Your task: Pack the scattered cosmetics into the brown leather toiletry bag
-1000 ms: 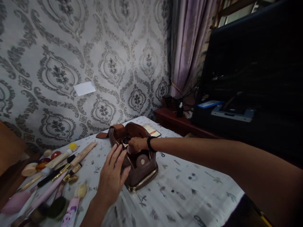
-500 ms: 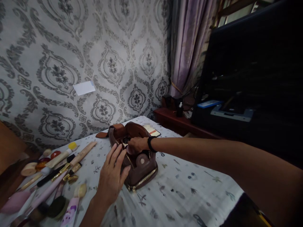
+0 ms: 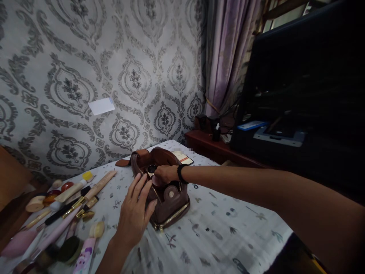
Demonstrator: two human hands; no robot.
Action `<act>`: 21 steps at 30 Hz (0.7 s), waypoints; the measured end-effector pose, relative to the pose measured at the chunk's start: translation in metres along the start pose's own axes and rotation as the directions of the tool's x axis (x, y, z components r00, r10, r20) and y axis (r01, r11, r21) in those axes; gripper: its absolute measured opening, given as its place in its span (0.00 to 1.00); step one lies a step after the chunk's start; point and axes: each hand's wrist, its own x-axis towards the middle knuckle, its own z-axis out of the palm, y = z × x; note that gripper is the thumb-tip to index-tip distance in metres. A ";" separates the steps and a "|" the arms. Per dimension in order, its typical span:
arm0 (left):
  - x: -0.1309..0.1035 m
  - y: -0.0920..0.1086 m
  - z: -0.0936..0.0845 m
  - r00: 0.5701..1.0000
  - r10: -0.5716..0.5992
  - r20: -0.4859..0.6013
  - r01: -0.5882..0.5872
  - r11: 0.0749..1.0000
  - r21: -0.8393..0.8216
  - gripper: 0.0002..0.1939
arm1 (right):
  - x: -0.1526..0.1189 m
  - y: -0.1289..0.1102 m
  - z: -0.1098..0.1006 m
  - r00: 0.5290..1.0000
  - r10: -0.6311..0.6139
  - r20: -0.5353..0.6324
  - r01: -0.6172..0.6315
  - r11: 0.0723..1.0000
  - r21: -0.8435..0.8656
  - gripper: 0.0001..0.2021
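A brown leather bag [image 3: 173,209] with gold zips lies unzipped on the patterned white cloth. My right hand [image 3: 166,174], a black band at its wrist, reaches into the bag's mouth with the fingers curled closed. Something pinkish shows just under those fingertips, but I cannot make out what it is. Beside them, inside the bag, sits a round dark-topped item [image 3: 152,169]. My left hand [image 3: 135,207] rests against the bag's near left side, fingers stretched and apart, holding nothing.
Makeup brushes, tubes and jars lie heaped at the left, among them a pink sponge [image 3: 19,243] and a beige tube [image 3: 99,185]. A phone [image 3: 185,158] lies behind the bag. A dark red ledge [image 3: 203,146] with a small black bottle [image 3: 216,132] stands beyond, beside a large black screen [image 3: 299,83].
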 end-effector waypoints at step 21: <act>0.000 0.000 0.000 0.999 0.024 -0.022 -0.023 0.999 0.044 0.22 | -0.070 0.031 -0.041 0.976 -0.197 -0.093 0.152 0.923 -0.354 0.13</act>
